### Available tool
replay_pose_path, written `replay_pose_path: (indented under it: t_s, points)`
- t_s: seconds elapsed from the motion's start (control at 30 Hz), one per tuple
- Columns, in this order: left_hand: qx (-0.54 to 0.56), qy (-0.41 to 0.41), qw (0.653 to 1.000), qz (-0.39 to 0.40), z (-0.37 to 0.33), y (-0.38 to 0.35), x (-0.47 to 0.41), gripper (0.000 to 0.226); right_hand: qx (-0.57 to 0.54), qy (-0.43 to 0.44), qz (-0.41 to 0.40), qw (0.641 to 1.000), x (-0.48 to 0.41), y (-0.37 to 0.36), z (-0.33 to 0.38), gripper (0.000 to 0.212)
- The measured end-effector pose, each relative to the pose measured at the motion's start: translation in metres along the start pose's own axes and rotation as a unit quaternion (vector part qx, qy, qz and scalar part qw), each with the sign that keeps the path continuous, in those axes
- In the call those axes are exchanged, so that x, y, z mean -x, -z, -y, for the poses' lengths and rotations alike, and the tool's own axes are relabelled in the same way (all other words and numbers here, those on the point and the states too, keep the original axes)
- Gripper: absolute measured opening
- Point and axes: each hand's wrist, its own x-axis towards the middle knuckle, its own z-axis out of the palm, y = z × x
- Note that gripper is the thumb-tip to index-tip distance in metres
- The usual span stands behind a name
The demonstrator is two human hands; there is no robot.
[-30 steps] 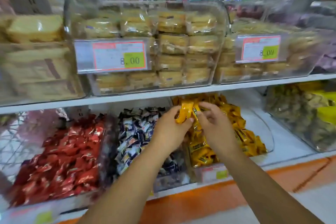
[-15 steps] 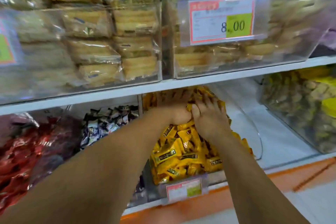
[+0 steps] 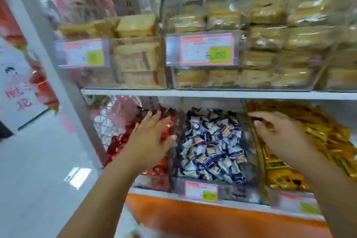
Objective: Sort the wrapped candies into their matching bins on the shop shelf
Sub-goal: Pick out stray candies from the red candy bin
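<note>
Three clear plastic bins (image 3: 237,193) are set side by side on the lower level of the white shop shelf (image 3: 212,94). Red foil-wrapped candies (image 3: 119,143) are held in the left bin, blue-and-white wrapped candies (image 3: 210,147) in the middle bin, and yellow wrapped candies (image 3: 324,141) in the right bin. The left hand (image 3: 152,139) is laid palm down over the red candies, its fingers (image 3: 148,118) spread and straight, with nothing gripped; the thumb is placed at the wall of the middle bin. The right hand (image 3: 282,135) is held palm down over the near-left part of the yellow candies, fingers (image 3: 255,115) stretched out toward the far left, with nothing seen in them, though that part is blurred. A small red-edged price tag (image 3: 201,190) is fixed to the front of the middle bin. On the upper level, clear boxes of pale wrapped cakes (image 3: 270,38) are stacked, with a large red-framed price label (image 3: 206,49) on the front. An orange base panel (image 3: 212,224) is seen below the shelf.
</note>
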Motion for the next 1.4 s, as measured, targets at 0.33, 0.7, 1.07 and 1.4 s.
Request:
replay_pose_path:
  t_s: [0.33, 0.7, 1.07, 1.4]
  points:
    - [-0.003, 0.032, 0.999, 0.020, 0.105, -0.033, 0.014, 0.072, 0.111, 0.233, 0.221, 0.940, -0.031, -0.121, 0.150, 0.029]
    - [0.072, 0.022, 0.997, 0.009, 0.128, -0.033, 0.004, 0.092, 0.338, 0.195, 0.387, 0.835, -0.147, -0.209, 0.188, 0.078]
    - [0.086, -0.009, 0.995, -0.042, 0.128, -0.026, 0.007, 0.073, 0.137, 0.144, 0.389, 0.899, -0.139, -0.163, 0.186, 0.006]
    - [0.059, 0.001, 0.998, 0.015, 0.135, -0.033, 0.004, 0.080, 0.361, 0.160, 0.414, 0.820, -0.123, -0.182, 0.179, 0.035]
